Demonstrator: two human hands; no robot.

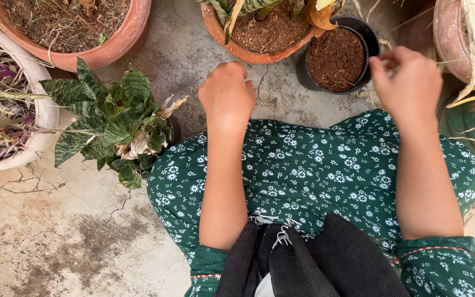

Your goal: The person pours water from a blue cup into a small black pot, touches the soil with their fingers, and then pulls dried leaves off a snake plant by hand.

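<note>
Hands hover above a cracked concrete floor (72, 242), both belonging to a person who crouches or sits low in a green flowered dress (309, 176). The left hand (227, 96) is curled into a loose fist, knuckles up, and it seems to hold nothing, though the palm side is hidden. The right hand (408, 82) has its fingers drawn together as if pinching something thin and dry; whether that is a strand of straw or a bit of root cannot be told.

Just ahead of the right hand, between the two hands and nearest the pinching fingers, stands a small black pot (365, 33) filled with dark brown soil and no plant. It sits close enough to reach without leaning, which suits work done by hand.

Beyond the left hand, touching the black pot's side, is a terracotta pot (232, 47) with soil and striped leaves rising out of view. To the left of the left hand a low plant with mottled green leaves (111, 118) spreads wide; some of its leaves are brown and shrivelled. Farther left are another terracotta pot (114, 49) of dry soil and a white pot (42, 110) full of dead stems. To the right of the right hand stands a pinkish pot (449, 41) with dry yellow leaves hanging over it.

Counted: two hands, one black pot, two terracotta pots, one white pot, one pinkish pot. A dark shawl (336, 264) lies in the person's lap.
</note>
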